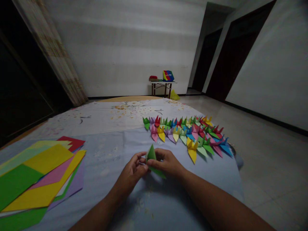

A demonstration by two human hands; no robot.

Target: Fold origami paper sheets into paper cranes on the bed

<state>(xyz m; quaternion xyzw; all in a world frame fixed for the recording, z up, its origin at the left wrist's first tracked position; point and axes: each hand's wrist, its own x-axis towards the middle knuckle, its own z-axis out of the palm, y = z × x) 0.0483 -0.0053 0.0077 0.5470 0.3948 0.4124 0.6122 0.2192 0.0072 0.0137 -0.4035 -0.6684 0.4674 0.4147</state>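
A green folded paper piece (152, 154) stands between my hands over the pale blue cloth (115, 154). My left hand (133, 170) pinches its left side with fingers closed. My right hand (168, 163) grips its right side, thumb and fingers pressed on the paper. Beyond my hands, several finished paper cranes (187, 133) in many colours lie in rows on the cloth.
A fanned stack of coloured paper sheets (40, 173) lies at the left. A white printed cloth (115, 114) covers the far end of the surface. A small table (162, 86) with a colourful bag stands by the wall. Tiled floor runs along the right.
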